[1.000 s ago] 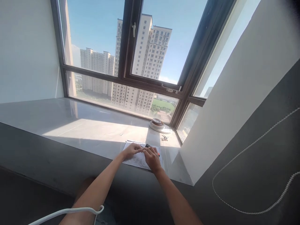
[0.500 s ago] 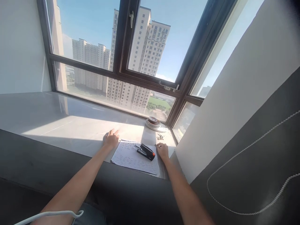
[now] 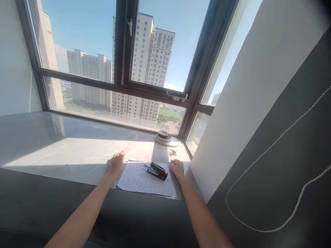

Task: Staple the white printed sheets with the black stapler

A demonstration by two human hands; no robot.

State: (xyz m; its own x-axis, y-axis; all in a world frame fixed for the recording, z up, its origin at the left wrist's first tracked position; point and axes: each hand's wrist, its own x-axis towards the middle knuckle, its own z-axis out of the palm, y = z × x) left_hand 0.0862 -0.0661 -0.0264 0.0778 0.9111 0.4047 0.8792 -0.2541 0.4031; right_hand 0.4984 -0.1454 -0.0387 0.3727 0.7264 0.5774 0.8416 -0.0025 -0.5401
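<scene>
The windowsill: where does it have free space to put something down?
The widest bare patch of the windowsill lies left of the left hand, between window frame and front edge. Another lies between the papers and window frame, left of the round stack. The right end is crowded: round stack, small metal objects, right hand. A black stapler lies on the papers.

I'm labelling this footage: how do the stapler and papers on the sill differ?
The stapler is black with an orange-red patch; the papers are white with dark writing. The stapler is thicker but covers less area than the flat papers. Both lie between the left hand and right hand.
</scene>
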